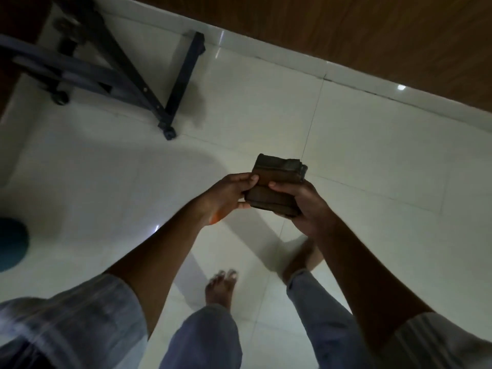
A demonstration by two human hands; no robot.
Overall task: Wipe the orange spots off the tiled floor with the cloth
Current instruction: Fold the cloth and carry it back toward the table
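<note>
Person is standing barefoot on the tiled floor [266, 107] with the cloth [277, 186] held up in front at about waist height, well above the tiles. It's a dark brownish thing, folded into a thick block. Both hands have it: the left hand [229, 194] pinches the left edge, thumb on top and fingers curled under, and the right hand [300, 202] wraps the right side with the thumb lying across the top. So both grips are closed tight on it, nothing loose. I can only spot one bit of orange, a small streak [215, 218] peeking out just below the left wrist, and I honestly can't tell how much more is hidden behind the arm. Looks to me like the prep stage, getting the pad folded before any wiping starts. My take: keep it folded thick so there's a firm flat face, crouch down properly, press with the palm and scrub in short strokes, then flip to a clean side so the orange doesn't smear around. A black wheeled frame [149, 83] sits further off.
</note>
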